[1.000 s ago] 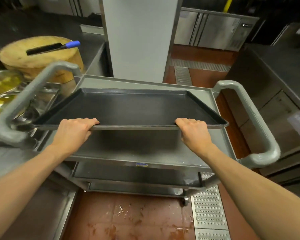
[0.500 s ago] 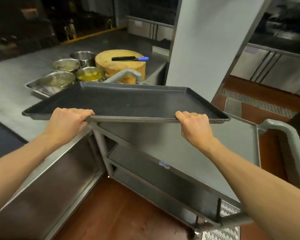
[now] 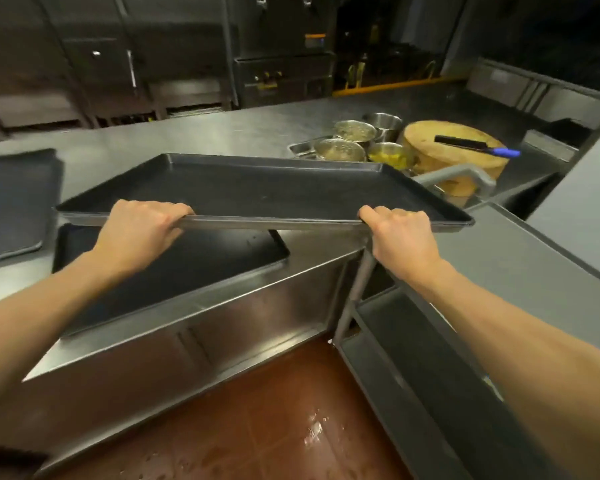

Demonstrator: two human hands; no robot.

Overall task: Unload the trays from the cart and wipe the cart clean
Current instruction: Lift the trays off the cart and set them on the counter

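A large dark tray [image 3: 257,192] hangs level in the air above the steel counter [image 3: 187,140]. My left hand [image 3: 139,230] grips its near rim on the left, my right hand [image 3: 400,237] grips the near rim on the right. Under it a second dark tray [image 3: 194,268] lies flat on the counter near the front edge. A third tray [image 3: 11,202] lies on the counter at far left. The grey cart [image 3: 520,258] stands to the right, its top shelf bare, its handle [image 3: 461,174] just behind the held tray's right corner.
Several metal bowls [image 3: 347,143] of food sit in a steel pan at the back right of the counter. Beside them is a round wooden chopping block [image 3: 454,157] with a blue-handled cleaver [image 3: 478,147] on it. The red floor [image 3: 264,420] below looks wet.
I have turned left with the tray in both hands. It has moved off the cart and now hangs over the counter, above the tray lying there.
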